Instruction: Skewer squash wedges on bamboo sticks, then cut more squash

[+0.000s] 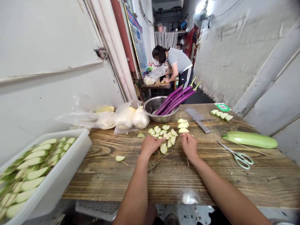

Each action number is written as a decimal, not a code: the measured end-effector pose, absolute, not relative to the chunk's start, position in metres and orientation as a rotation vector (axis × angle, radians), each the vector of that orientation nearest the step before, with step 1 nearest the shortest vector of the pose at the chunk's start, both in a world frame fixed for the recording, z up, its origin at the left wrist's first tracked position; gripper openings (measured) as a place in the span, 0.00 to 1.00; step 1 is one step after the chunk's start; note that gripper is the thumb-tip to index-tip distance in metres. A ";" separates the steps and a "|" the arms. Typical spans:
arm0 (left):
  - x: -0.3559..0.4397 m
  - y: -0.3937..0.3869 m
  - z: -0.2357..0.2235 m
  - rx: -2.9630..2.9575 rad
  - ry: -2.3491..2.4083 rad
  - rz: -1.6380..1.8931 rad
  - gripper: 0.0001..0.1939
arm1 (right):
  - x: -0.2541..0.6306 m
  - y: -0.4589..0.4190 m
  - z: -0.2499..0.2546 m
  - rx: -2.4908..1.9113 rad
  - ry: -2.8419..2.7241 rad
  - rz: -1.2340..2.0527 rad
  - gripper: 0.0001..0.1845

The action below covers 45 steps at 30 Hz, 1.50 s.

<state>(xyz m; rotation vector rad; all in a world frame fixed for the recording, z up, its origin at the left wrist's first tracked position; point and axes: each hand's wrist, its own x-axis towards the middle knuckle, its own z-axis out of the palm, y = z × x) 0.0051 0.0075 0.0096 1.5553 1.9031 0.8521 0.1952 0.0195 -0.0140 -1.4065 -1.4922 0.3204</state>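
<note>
My right hand (189, 145) is closed around a thin wooden skewer (187, 162). Half-round zucchini slices (182, 125) with green skin are threaded on it beyond my fingers. To the left, my left hand (150, 146) lies at the near edge of a pile of loose zucchini slices (172, 132), its thumb and fingers reaching toward them. I see nothing held in it, though its fingertips are partly hidden. One zucchini slice (120, 158) lies apart, left of that hand.
A steel bowl (161, 118) holds purple eggplants (178, 98). Right are a knife (203, 126), scissors (237, 154), a whole zucchini (250, 139) and a filled skewer (221, 115). Left are bagged pale vegetables (131, 117), bare skewers (110, 140) and a white tub (82, 140). Another person (179, 61) works behind.
</note>
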 end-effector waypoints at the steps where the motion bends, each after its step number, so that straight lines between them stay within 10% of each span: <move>1: 0.007 0.003 0.012 1.652 1.938 0.698 0.19 | 0.196 0.020 -0.015 -1.411 -1.483 0.327 0.16; 10: 0.011 -0.005 0.007 1.771 1.830 0.711 0.10 | 0.187 0.014 -0.013 -1.383 -1.518 0.388 0.16; 21: 0.009 0.017 0.009 0.718 1.103 1.548 0.10 | 0.178 -0.002 -0.018 -1.161 -1.833 0.394 0.15; 45: -0.016 0.038 -0.004 0.041 0.900 1.546 0.02 | 0.168 -0.026 -0.020 -1.143 -2.258 0.361 0.16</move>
